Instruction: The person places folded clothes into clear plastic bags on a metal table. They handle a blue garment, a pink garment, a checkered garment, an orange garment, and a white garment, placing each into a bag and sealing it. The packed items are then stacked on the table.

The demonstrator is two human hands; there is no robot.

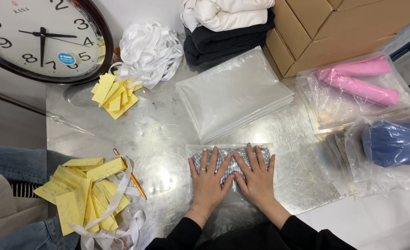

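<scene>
Checked grey-and-white fabric in a clear plastic bag (230, 159) lies flat on the scratched metal worktop (168, 134), w/ both hands pressed on top: left hand (208, 180) & right hand (257, 178) side by side, thumbs nearly touching, fingers (213, 159) spread open and flat, gripping nothing. Just beyond the fingertips sits a stack of empty clear plastic bags (235, 92). Left of the left-hand fingers, near, an orange pencil (130, 173) and a heap of yellow paper slips w/ white ribbon (87, 194). Right of the right-hand fingers, well apart, a bagged dark-blue item (392, 141); further up, bagged pink rolls (360, 78).
</scene>
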